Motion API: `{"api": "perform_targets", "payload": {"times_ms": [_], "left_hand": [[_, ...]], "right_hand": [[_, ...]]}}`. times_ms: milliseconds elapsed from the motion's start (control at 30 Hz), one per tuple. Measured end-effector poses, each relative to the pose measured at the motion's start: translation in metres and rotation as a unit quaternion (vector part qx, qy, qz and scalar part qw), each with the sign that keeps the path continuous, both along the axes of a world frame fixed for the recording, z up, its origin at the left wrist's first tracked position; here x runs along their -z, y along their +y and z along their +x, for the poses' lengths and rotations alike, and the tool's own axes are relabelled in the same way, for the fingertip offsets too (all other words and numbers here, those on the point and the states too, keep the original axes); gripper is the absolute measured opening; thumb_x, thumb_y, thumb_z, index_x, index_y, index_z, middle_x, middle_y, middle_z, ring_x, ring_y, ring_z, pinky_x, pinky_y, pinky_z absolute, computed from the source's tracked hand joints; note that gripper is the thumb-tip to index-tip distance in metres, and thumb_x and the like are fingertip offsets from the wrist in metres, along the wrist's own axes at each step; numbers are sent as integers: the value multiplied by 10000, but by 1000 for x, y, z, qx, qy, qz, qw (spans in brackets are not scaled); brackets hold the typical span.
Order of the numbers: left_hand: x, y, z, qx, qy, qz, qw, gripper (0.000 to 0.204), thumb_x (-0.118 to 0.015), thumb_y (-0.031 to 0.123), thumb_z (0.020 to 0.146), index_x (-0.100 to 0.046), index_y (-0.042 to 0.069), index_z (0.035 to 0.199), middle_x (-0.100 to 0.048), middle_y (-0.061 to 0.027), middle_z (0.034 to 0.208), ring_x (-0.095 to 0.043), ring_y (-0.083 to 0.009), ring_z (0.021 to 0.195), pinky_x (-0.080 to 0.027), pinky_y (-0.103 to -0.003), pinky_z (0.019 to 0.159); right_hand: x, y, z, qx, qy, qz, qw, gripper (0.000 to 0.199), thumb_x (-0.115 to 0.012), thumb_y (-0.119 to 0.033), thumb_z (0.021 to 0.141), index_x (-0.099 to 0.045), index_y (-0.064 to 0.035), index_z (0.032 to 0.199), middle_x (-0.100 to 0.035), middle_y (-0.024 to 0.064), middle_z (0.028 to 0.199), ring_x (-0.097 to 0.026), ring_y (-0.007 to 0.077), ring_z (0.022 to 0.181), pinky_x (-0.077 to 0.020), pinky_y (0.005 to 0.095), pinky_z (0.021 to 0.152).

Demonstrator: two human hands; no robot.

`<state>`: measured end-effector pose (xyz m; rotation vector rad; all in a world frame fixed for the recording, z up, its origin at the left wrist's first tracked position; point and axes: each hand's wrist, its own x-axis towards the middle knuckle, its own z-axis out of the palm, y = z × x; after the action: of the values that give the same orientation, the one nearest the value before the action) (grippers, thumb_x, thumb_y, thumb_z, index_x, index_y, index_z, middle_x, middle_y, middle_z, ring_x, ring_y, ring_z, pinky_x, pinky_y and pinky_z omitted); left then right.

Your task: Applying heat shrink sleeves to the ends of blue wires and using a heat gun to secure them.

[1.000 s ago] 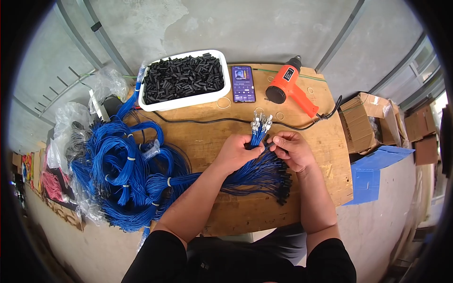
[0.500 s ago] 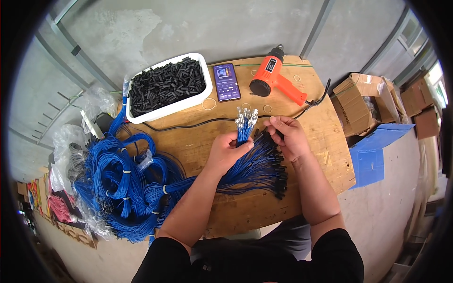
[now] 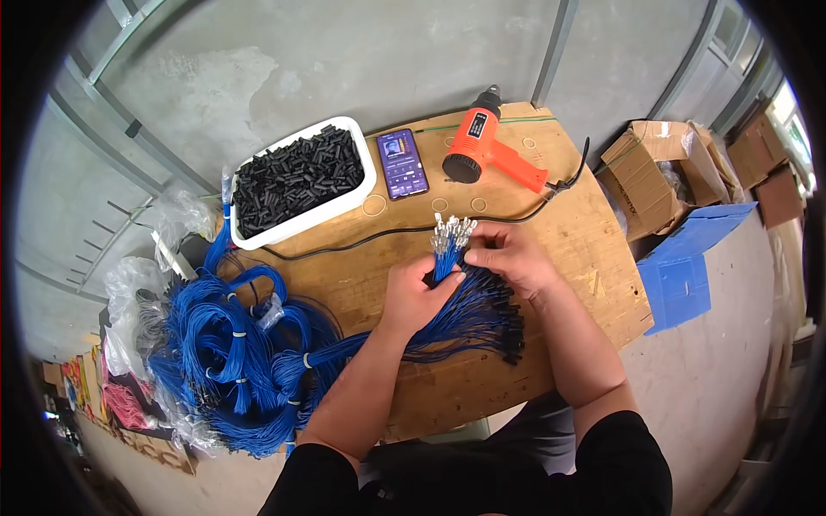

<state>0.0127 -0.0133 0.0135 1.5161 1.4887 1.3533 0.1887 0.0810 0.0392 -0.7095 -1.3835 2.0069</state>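
Note:
My left hand (image 3: 415,294) is closed around a bunch of blue wires (image 3: 446,263), whose bare metal terminals (image 3: 452,230) stick up above the fingers. Right beside those terminals, my right hand (image 3: 514,261) has thumb and fingers drawn together; what they pinch is too small to make out. Below and to the right, more blue wires with black sleeves (image 3: 511,331) on their ends fan out over the table. A tied bundle (image 3: 337,348) of the same wires runs left, under my left forearm, to a heap of blue coils (image 3: 228,344).
On the wooden table (image 3: 594,284) stand a white tub (image 3: 368,176) of short black sleeves (image 3: 297,181), a phone (image 3: 403,163) and an orange heat gun (image 3: 512,165). A black cord (image 3: 344,245) crosses behind my hands. Rubber bands (image 3: 374,205) lie nearby. Cardboard boxes (image 3: 637,168) stand right.
My right hand has moved left, from above the black sleeves to the side of the metal terminals. My left hand keeps its hold on the wires. The whole view has shifted slightly.

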Motion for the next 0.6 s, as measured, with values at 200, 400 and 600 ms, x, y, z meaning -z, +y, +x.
{"api": "perform_targets", "payload": {"times_ms": [200, 400, 600], "left_hand": [[-8, -2, 1, 68, 76, 46, 994, 166, -761, 110, 816, -654, 7, 889, -603, -144, 767, -594, -311, 657, -466, -368, 596], [-11, -2, 2, 125, 62, 32, 990, 189, -738, 120, 844, -627, -6, 930, -620, -153, 797, -605, -266, 671, -473, -370, 618], [0, 0, 1, 202, -252, -93, 942, 149, -648, 152, 966, -634, 4, 975, -665, -37, 825, -601, -103, 665, -483, -272, 594]], "right_hand": [[-13, -8, 6, -19, 7, 31, 999, 304, -792, 9, 795, -654, -20, 1065, -658, -23, 921, -605, 58, 839, -517, 235, 776], [-2, -7, 9, -32, -10, 76, 997, 273, -795, -21, 816, -651, -28, 1047, -650, -25, 908, -593, 47, 838, -507, 235, 755], [-4, -19, -1, -7, -1, 173, 985, 232, -720, 29, 876, -625, 5, 1087, -667, 25, 892, -629, 74, 755, -519, 233, 683]]}}
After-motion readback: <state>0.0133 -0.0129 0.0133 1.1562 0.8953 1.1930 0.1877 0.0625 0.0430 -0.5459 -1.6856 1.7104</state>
